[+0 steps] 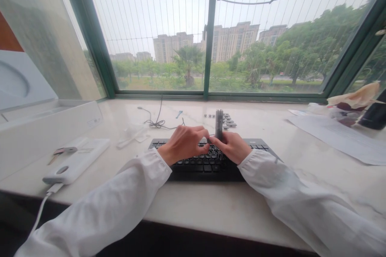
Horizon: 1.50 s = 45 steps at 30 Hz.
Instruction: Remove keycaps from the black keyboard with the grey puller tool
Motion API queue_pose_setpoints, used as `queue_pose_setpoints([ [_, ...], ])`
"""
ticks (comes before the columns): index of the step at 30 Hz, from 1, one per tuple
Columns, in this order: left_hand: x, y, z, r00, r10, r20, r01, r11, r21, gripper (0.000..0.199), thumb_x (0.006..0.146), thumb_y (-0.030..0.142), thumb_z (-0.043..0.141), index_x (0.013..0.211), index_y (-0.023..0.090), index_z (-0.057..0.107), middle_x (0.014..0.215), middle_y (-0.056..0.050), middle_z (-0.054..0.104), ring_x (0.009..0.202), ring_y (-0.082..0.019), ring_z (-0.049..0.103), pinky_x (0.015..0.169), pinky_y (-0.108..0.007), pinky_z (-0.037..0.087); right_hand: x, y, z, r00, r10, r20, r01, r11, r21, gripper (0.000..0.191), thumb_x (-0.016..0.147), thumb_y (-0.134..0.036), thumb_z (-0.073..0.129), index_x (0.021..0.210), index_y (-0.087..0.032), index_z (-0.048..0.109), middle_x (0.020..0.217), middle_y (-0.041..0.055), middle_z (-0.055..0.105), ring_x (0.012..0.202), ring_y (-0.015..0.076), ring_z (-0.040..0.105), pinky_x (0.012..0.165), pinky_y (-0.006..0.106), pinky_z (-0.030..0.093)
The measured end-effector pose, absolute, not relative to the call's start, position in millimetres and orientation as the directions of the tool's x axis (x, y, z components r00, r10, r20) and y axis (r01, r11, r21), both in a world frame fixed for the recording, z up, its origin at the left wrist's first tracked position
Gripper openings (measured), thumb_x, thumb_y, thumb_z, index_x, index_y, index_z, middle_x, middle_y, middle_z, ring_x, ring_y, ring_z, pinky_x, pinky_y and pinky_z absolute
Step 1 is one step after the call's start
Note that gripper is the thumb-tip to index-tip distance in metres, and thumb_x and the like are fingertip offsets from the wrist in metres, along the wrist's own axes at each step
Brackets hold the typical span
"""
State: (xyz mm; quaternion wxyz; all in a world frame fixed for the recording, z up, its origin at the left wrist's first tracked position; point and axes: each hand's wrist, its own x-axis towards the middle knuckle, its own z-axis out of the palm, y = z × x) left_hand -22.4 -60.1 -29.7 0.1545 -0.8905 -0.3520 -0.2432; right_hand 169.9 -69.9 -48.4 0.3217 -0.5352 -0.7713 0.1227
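A black keyboard point(208, 174) lies on the white sill in front of me. In the middle of it, several keys lack their caps and the square switch sockets show. My right hand point(233, 146) is closed around a small dark brush point(219, 122), held upright with its bristly end on top, over the keyboard's right half. My left hand point(188, 142) hovers over the left half, its thumb and forefinger curled together at a small dark piece that looks like a keycap point(208, 140), close to the right thumb. Loose keycaps point(229, 122) lie behind the keyboard.
A thin cable point(155, 123) and a small blue strip point(179, 114) lie behind the keyboard. To the left are clear plastic point(131, 136), a white power bank point(76, 162) with a cord and a white box point(54, 128). Papers point(337, 134) lie right. A window stands behind.
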Motion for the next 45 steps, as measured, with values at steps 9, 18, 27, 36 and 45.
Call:
queue_pose_setpoints([
  [9, -22.8, -61.3, -30.6, 0.611, 0.519, 0.598, 0.664, -0.747, -0.030, 0.022, 0.085, 0.039, 0.054, 0.095, 0.024, 0.066, 0.093, 0.002, 0.070, 0.060, -0.009, 0.057, 0.053, -0.022, 0.029, 171.5, -68.2, -44.5, -0.247, 0.899, 0.362, 0.697, 0.424, -0.578, 0.039, 0.085, -0.045, 0.044, 0.073, -0.015, 0.065, 0.062, 0.0016, 0.060, 0.058, 0.0141, 0.050, 0.054, 0.025, 0.032],
  [18, -29.8, -50.6, -30.3, 0.558, 0.610, 0.563, 0.720, -0.693, 0.037, 0.023, 0.088, 0.042, 0.052, 0.093, 0.026, 0.067, 0.095, 0.004, 0.071, 0.061, -0.010, 0.059, 0.057, -0.023, 0.036, 203.1, -56.8, -21.6, 0.049, 0.839, 0.542, 0.890, 0.209, -0.404, 0.035, 0.088, -0.038, 0.040, 0.068, -0.018, 0.059, 0.061, 0.0037, 0.060, 0.059, 0.0159, 0.052, 0.058, 0.026, 0.033],
  [27, -43.8, -34.3, -23.2, 0.475, 0.701, 0.532, 0.810, -0.585, 0.048, 0.028, 0.091, 0.046, 0.047, 0.098, 0.029, 0.068, 0.102, 0.005, 0.070, 0.060, -0.010, 0.059, 0.059, -0.025, 0.037, 243.6, -50.0, -11.1, 0.220, 0.847, 0.483, 0.952, -0.078, -0.297, 0.035, 0.090, -0.036, 0.036, 0.091, -0.016, 0.065, 0.076, 0.0107, 0.068, 0.072, 0.0223, 0.063, 0.061, 0.028, 0.038],
  [36, -50.8, -15.8, -18.1, 0.407, 0.755, 0.513, 0.870, -0.492, 0.033, 0.030, 0.089, 0.050, 0.048, 0.093, 0.030, 0.071, 0.101, 0.004, 0.072, 0.063, -0.012, 0.060, 0.066, -0.026, 0.042, 246.9, -43.7, -16.6, 0.192, 0.876, 0.443, 0.954, -0.059, -0.295, 0.034, 0.089, -0.037, 0.038, 0.094, -0.016, 0.064, 0.082, 0.0124, 0.069, 0.077, 0.0260, 0.066, 0.063, 0.031, 0.044],
  [45, -1.1, 57.1, -13.7, 0.583, 0.785, 0.211, 0.798, -0.602, 0.035, 0.031, 0.082, 0.054, 0.055, 0.090, 0.031, 0.074, 0.093, 0.002, 0.073, 0.076, -0.016, 0.064, 0.073, -0.026, 0.044, 253.1, -40.8, -19.2, 0.194, 0.882, 0.429, 0.942, -0.046, -0.332, 0.034, 0.091, -0.037, 0.036, 0.094, -0.016, 0.063, 0.081, 0.0111, 0.068, 0.074, 0.0229, 0.065, 0.062, 0.030, 0.044],
])
